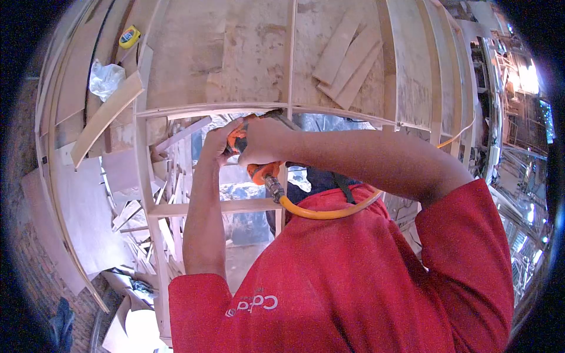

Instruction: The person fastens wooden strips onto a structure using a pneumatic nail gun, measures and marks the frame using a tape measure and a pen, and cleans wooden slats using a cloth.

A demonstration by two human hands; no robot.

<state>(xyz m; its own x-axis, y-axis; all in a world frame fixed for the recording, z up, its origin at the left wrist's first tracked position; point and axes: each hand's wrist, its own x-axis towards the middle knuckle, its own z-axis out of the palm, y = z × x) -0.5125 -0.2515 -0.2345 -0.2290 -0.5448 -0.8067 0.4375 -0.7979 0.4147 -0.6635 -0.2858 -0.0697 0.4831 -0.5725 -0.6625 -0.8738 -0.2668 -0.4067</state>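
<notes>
An orange air nail gun (pixel 257 172) is held against a wooden frame (pixel 247 206), mostly hidden by my hands. My right hand (pixel 269 140) is closed around its upper part. From the other side, my left hand (pixel 219 141) is also closed on it, fingers partly out of sight. A metal coupling joins the tool's lower end to a yellow air hose (pixel 323 213), which curves across my red shirt. Just above both hands runs a crosswise rail (pixel 206 109) of the frame. Where the nail gun's tip touches the wood is hidden.
Several loose wood strips (pixel 350 59) lie on the panel beyond the rail. At upper left are a yellow tape measure (pixel 129 36), a clear plastic bag (pixel 106 80) and a curved wood piece (pixel 109 117). Wood scraps (pixel 138 229) litter the floor below the frame.
</notes>
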